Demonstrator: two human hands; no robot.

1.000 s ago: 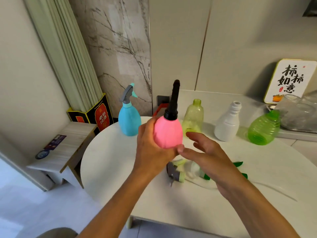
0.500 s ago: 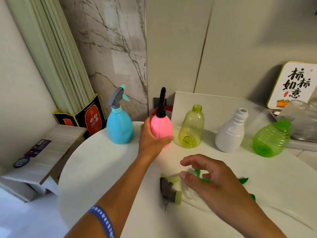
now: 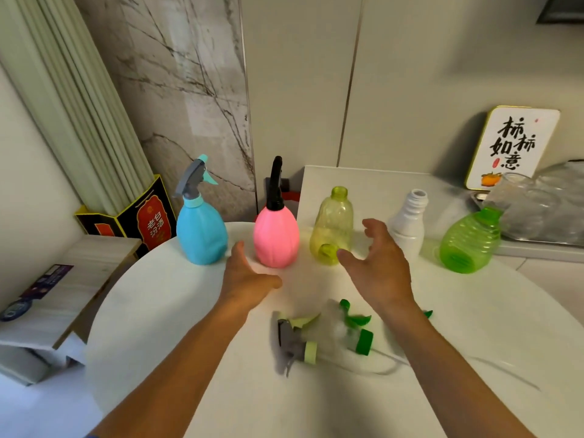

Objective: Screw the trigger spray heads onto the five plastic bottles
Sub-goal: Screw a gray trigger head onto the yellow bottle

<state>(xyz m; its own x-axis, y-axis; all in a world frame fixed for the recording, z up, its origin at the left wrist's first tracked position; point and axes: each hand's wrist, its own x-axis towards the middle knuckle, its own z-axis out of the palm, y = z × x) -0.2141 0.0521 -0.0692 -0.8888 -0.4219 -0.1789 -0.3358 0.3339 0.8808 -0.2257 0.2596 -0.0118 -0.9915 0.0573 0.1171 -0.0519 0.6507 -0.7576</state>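
Head view: 5 bottles in row at table (image 3: 177,314) 12 o'clock: blue (image 3: 201,235) & pink (image 3: 276,238) w/ heads on; yellow (image 3: 331,229), white (image 3: 408,227), green (image 3: 469,241) w/o. Loose heads (image 3: 316,338) heaped at 6, count unclear. Sign (image 3: 512,147) at 2 reads 柿柿如意. Left hand (image 3: 245,279) spread, empty, near pink. Right hand (image 3: 379,263) wide, empty, by yellow.

Matt plastic pink bottle (image 3: 276,238); translucent yellow bottle (image 3: 332,232); smooth white table (image 3: 177,298).
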